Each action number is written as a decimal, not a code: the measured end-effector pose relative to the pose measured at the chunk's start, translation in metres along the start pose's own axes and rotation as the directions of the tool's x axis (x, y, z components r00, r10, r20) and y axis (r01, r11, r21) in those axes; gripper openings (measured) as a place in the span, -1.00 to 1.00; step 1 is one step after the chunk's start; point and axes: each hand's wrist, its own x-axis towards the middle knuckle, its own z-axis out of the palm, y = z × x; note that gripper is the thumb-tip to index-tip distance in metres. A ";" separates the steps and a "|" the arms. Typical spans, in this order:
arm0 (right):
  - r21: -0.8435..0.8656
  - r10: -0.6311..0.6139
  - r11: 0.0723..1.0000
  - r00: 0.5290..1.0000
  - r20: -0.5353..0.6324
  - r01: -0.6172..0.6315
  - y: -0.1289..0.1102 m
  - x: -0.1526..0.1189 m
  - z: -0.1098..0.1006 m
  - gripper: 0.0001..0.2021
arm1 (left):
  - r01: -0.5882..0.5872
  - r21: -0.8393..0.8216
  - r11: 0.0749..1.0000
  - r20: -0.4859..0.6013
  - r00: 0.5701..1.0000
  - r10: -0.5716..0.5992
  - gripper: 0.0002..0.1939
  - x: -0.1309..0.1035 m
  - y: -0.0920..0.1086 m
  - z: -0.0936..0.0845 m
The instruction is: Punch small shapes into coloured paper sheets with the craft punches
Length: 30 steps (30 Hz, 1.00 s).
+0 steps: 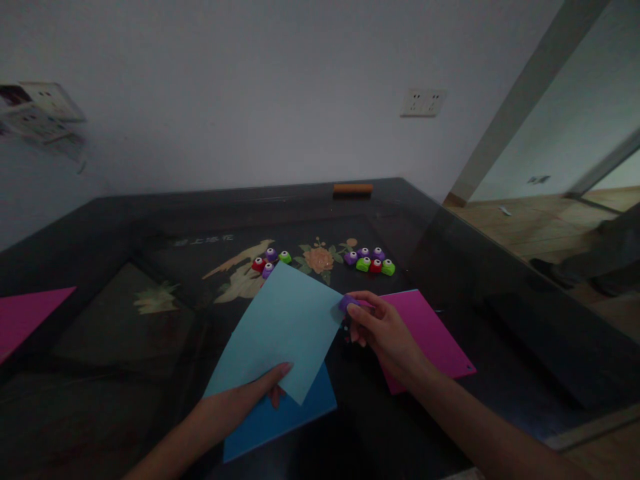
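Observation:
My left hand [270, 387] pinches the lower edge of a light blue sheet of paper [285, 327], tilted above the table. At the sheet's right corner, my right hand [375, 323] grips a small purple plastic piece [349, 304] between thumb and fingers. This piece touches the corner or sits right at it; I cannot tell whether it is fastened on. Under the light blue sheet lies a darker blue sheet [285, 427]. A bright pink sheet [425, 333] lies partly behind my right hand and forearm, with a small dark mark near its lower right corner.
Several small eye-topped plastic pieces, purple, green and red, form a right cluster [376, 266] and a left cluster [269, 269]. Another pink sheet [30, 317] lies far left. A brown cylinder [353, 190] rests at the glossy dark table's [230, 213] back edge, before the wall.

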 end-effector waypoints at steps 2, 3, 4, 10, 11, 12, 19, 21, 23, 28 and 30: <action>0.004 0.001 1.000 1.000 -0.004 -0.001 0.000 0.000 0.000 -0.64 | 0.020 -0.004 1.000 -0.004 1.000 -0.020 -0.47 0.000 0.000 0.000; 0.007 0.002 1.000 1.000 -0.006 -0.002 -0.001 0.000 0.000 -0.64 | 0.027 -0.006 1.000 -0.001 1.000 -0.027 -0.47 0.000 0.000 0.000; 0.010 0.004 1.000 1.000 -0.007 -0.004 -0.001 0.000 0.000 -0.64 | 0.026 -0.008 1.000 0.009 1.000 -0.026 -0.47 0.000 0.001 0.000; 0.014 0.007 1.000 1.000 0.000 -0.007 -0.002 0.000 0.000 -0.65 | 0.037 -0.022 0.999 0.025 0.999 -0.036 -0.50 0.001 -0.002 -0.001; 0.014 0.006 1.000 1.000 0.000 -0.006 -0.001 0.000 0.000 -0.65 | 0.038 -0.024 0.999 0.025 0.999 -0.037 -0.50 0.001 -0.002 -0.001; 0.014 0.004 1.000 1.000 0.002 -0.004 -0.001 0.000 0.000 -0.65 | 0.037 -0.026 0.999 0.027 0.999 -0.036 -0.50 0.001 -0.003 -0.001; 0.009 -0.007 1.000 1.000 0.002 0.007 -0.001 0.000 0.000 -0.65 | 0.060 -0.014 0.998 0.027 0.998 -0.059 -0.48 0.001 -0.005 0.000; 0.008 -0.009 1.000 1.000 0.003 0.009 -0.001 0.000 0.000 -0.65 | 0.068 -0.024 0.997 0.025 0.997 -0.068 -0.48 0.001 -0.004 0.000; 0.002 -0.006 1.000 1.000 0.003 0.006 -0.001 0.000 0.001 -0.65 | 0.079 -0.036 0.996 0.019 0.997 -0.078 -0.48 0.000 -0.004 0.001; 0.005 -0.007 1.000 1.000 -0.010 0.007 0.000 0.001 0.002 -0.64 | 0.019 -0.015 1.000 0.021 1.000 -0.019 -0.47 0.000 -0.004 0.001; 0.004 -0.007 1.000 1.000 -0.017 0.007 0.000 0.001 0.002 -0.64 | 0.023 -0.014 1.000 0.027 0.999 -0.023 -0.47 0.000 -0.004 0.001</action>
